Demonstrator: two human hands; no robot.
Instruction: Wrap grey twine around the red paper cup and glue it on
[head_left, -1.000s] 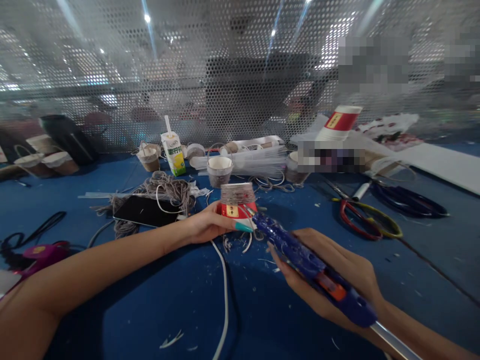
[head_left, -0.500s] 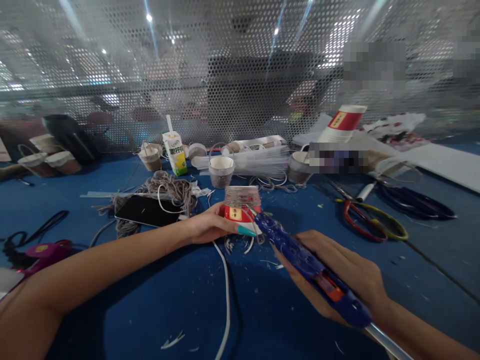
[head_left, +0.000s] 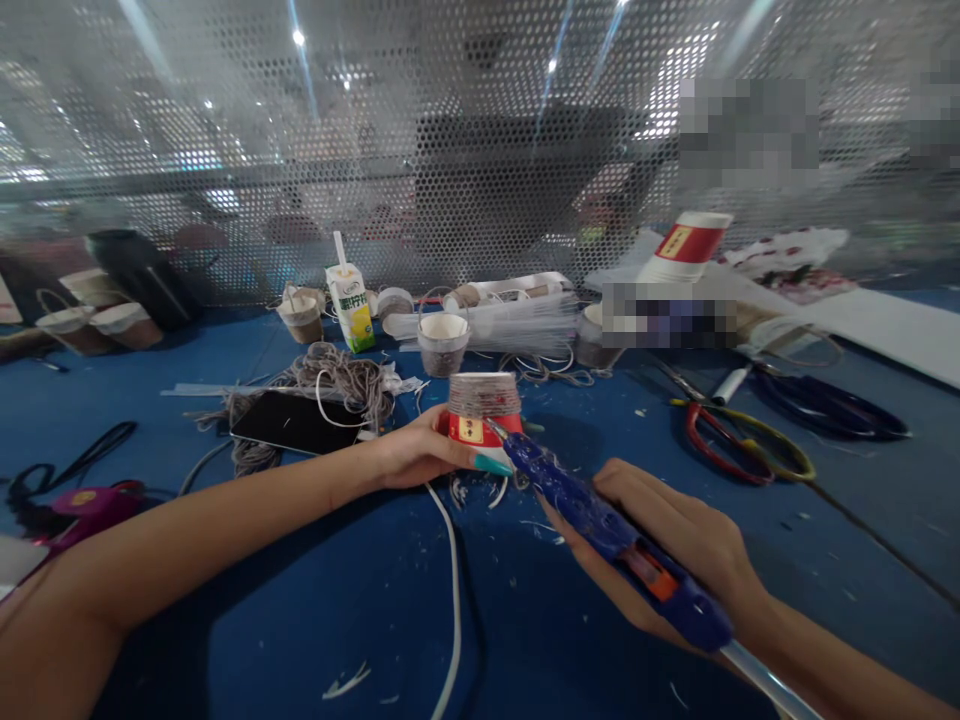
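Note:
My left hand (head_left: 424, 447) is closed round the side of a red and white paper cup (head_left: 506, 428), its thumb with a long teal nail lying across the cup's lower part. Grey cord (head_left: 484, 391) is wound in rows round the cup's upper part. In my right hand (head_left: 675, 530) is a blue hot glue gun (head_left: 592, 515), with a clear glue stick (head_left: 765, 680) coming out of its rear end. The gun's metal tip is at the cup's red band, just below the cord; whether it touches cannot be made out.
A black phone (head_left: 289, 422) lies by tangled grey yarn (head_left: 337, 375). Behind the cup stand a small cord-wrapped bucket (head_left: 443, 345) and a drink carton (head_left: 352, 310). Scissors (head_left: 727, 445) lie at right, a purple tool (head_left: 86, 508) at left. A white cable (head_left: 454, 600) crosses the blue table.
My right hand and the glue gun have moved slightly left, and the tip sits a little lower on the cup. My left hand and the cup have stayed in place.

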